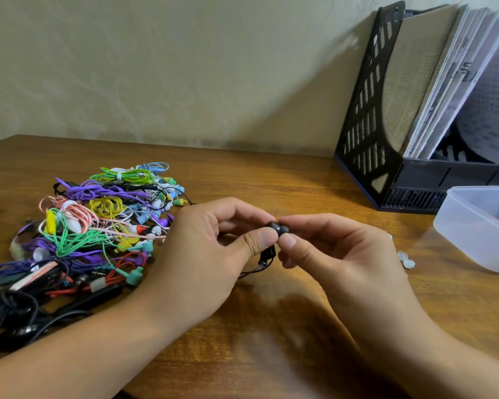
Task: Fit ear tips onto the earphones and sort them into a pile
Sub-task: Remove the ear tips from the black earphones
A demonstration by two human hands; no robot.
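Left hand (213, 246) and right hand (337, 249) pinch one small black earbud (277, 228) between thumb and curled fingers; tangled multicoloured earphone pile (84, 234) lies left on brown wooden table (271, 326).

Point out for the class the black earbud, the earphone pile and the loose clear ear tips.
black earbud (277, 227), head view, its rounded dark body.
earphone pile (78, 234), head view, the pile's tangled middle.
loose clear ear tips (408, 263), head view, the nearest tip.
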